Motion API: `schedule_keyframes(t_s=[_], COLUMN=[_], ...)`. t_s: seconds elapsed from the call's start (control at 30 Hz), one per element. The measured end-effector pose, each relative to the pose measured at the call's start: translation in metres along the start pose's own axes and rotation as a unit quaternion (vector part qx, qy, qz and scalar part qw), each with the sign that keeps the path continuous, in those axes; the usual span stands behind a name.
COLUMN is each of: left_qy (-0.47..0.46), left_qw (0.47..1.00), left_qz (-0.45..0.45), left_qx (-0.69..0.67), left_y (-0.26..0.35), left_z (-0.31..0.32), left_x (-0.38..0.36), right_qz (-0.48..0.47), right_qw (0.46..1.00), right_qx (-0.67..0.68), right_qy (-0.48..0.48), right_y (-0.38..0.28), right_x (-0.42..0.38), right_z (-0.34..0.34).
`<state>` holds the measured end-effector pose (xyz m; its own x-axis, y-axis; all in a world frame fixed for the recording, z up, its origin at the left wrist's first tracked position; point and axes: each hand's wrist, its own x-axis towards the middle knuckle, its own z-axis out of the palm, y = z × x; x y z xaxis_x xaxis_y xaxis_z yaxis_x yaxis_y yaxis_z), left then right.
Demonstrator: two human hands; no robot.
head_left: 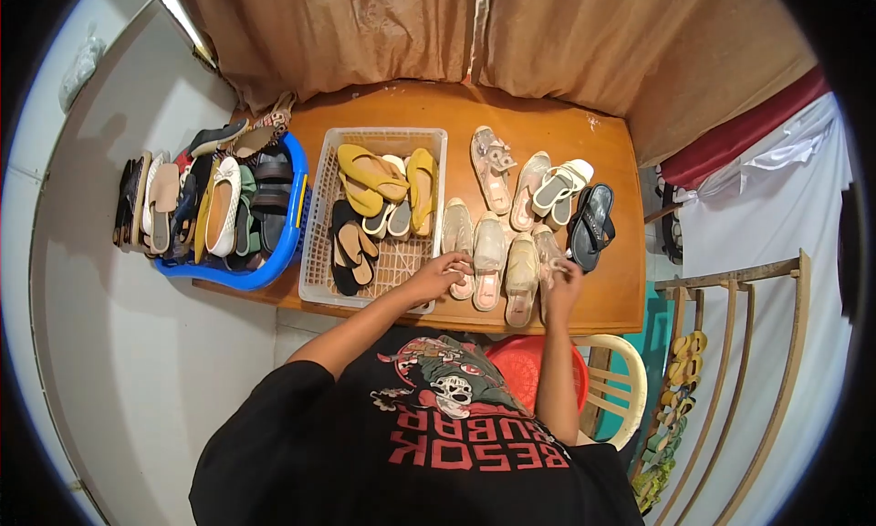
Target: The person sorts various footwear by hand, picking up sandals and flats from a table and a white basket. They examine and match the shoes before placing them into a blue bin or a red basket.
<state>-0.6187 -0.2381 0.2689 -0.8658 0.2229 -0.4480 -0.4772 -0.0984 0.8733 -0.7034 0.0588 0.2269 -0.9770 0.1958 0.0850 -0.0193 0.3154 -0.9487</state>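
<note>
In the head view, a front row of beige slip-on mules lies on the wooden table. My left hand (442, 276) is at the leftmost beige mule (458, 227), its fingers curled on the near left edge. My right hand (563, 294) has its fingers closed on the side of the rightmost beige mule (547, 246), partly hiding it. Between my hands lie two more mules, a pinkish-beige one (489, 252) and a tan one (521, 275). Behind them are a beige mule with a bow (493, 168) and another pale mule (529, 188).
White-strapped sandals (560, 187) and black thong sandals (593, 225) lie at the right. A white plastic basket (312, 243) holds yellow flats and black slippers. Left of it, a blue basket (294, 225) is packed with shoes. A wooden rack (792, 343) and cream chair (630, 380) stand at right.
</note>
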Motion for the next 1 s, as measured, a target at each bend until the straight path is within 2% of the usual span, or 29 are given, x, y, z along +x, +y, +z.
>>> schedule_keyframes(t_s=[0.07,0.13,0.2,0.33,0.37,0.53,0.6,0.63,0.67,0.73,0.77,0.8,0.87,0.9,0.93,1.0], left_qy=[-0.026,-0.027,-0.047,-0.004,0.020,0.065,0.131,0.144,0.140,0.174,0.210,0.204,0.231,0.226,0.241,0.248], left_qw=[0.999,0.999,0.996,0.993,0.995,0.992,0.986,0.989,0.989,0.978,0.952,0.953,0.909,0.909,0.895,0.880], left_qz=[0.007,0.009,0.073,0.094,0.075,0.078,0.066,0.041,0.040,0.082,0.146,0.147,0.170,0.175,0.157,0.145], left_qx=[0.028,0.015,-0.025,-0.073,-0.060,-0.079,-0.073,-0.024,-0.023,0.081,0.170,0.170,0.303,0.304,0.340,0.379], left_y=[-0.006,-0.005,-0.017,-0.024,-0.023,-0.057,-0.064,-0.057,-0.053,-0.043,-0.036,-0.026,0.007,0.012,0.010,0.017], left_z=[-0.005,-0.012,-0.026,-0.061,-0.072,-0.130,-0.147,-0.153,-0.160,-0.168,-0.173,-0.179,-0.187,-0.191,-0.194,-0.198], left_x=[0.001,-0.005,-0.006,-0.024,-0.033,-0.063,-0.074,-0.081,-0.084,-0.080,-0.073,-0.063,-0.041,-0.022,0.001,0.033], right_qz=[0.064,0.129,0.127,0.131,0.123,0.142,0.143,0.080,0.081,0.014,-0.001,0.001,0.051,0.059,0.061,0.007], right_qw=[0.983,0.955,0.953,0.932,0.927,0.913,0.912,0.930,0.931,0.936,0.932,0.934,0.889,0.881,0.884,0.908], right_qx=[0.099,0.169,0.139,0.150,0.156,0.163,0.141,0.058,0.058,-0.131,-0.150,-0.152,-0.250,-0.257,-0.257,-0.281], right_qy=[-0.143,-0.205,-0.237,-0.303,-0.317,-0.345,-0.358,-0.354,-0.350,-0.328,-0.329,-0.324,-0.380,-0.394,-0.386,-0.311], right_y=[-0.028,-0.044,-0.059,-0.082,-0.082,-0.102,-0.115,-0.115,-0.111,-0.102,-0.104,-0.105,-0.111,-0.108,-0.102,-0.091], right_x=[-0.030,-0.057,-0.076,-0.091,-0.091,-0.088,-0.091,-0.092,-0.091,-0.087,-0.087,-0.090,-0.097,-0.103,-0.112,-0.131], right_z=[0.026,0.057,0.083,0.123,0.132,0.179,0.201,0.211,0.222,0.244,0.253,0.263,0.280,0.285,0.289,0.291])
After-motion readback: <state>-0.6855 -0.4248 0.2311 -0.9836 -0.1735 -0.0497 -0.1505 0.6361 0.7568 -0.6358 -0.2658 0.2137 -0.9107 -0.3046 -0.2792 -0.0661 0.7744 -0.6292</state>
